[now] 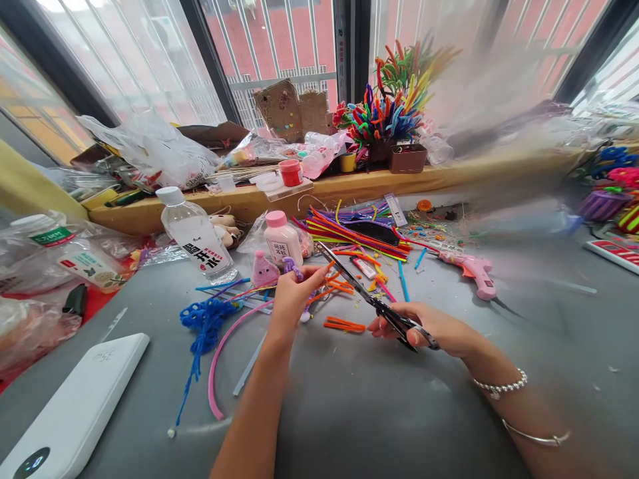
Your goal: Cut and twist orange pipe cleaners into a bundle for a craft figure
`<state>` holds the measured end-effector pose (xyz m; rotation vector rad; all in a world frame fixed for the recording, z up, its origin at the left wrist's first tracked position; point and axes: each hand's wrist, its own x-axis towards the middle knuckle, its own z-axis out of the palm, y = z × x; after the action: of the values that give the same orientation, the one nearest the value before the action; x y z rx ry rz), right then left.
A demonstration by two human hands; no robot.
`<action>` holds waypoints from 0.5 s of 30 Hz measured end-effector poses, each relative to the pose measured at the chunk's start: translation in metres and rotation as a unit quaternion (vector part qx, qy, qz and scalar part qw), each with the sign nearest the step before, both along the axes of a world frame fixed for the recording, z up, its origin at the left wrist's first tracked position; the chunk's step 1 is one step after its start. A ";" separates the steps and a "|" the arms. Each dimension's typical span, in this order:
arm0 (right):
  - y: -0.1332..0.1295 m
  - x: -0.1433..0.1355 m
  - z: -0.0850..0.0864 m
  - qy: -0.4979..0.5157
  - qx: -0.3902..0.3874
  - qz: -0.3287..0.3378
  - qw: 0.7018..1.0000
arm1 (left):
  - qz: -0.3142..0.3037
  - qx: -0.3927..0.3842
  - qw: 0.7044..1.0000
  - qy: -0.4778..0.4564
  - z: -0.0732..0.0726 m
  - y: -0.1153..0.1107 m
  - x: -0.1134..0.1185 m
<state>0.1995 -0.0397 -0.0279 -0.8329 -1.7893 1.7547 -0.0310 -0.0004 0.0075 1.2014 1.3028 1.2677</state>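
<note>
My left hand is closed in a pinch, with the tip of an orange pipe cleaner showing at its fingertips. My right hand grips a pair of dark metal scissors by the handles. Their blades point up and left, close by the left fingertips and the orange tip. A small bundle of cut orange pipe cleaner pieces lies on the table between the hands. Behind my left hand are a purple fuzzy coil and a pink plush-like figure; whether the coil touches the hand I cannot tell.
A pink glue gun lies to the right. Colourful pipe cleaners are piled at the back. On the left are blue yarn-like strands, a water bottle, a pink-capped bottle and a white power bank.
</note>
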 end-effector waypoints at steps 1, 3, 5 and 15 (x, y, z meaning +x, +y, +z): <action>0.000 0.000 0.000 -0.003 0.005 0.005 1.000 | -0.001 0.000 1.000 0.000 0.000 0.000 0.000; 0.000 0.000 0.002 -0.010 0.012 0.010 1.000 | -0.003 -0.001 1.000 0.004 0.000 0.001 -0.001; 0.000 0.000 0.003 -0.017 0.014 0.010 1.000 | -0.001 -0.001 1.000 0.010 0.000 0.000 0.000; -0.003 -0.004 0.009 -0.017 0.001 -0.006 1.000 | -0.012 -0.006 1.000 0.021 -0.002 0.000 0.000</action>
<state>0.1958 -0.0430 -0.0192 -0.8759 -1.8040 1.7424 -0.0309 -0.0002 0.0056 1.2389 1.3200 1.2216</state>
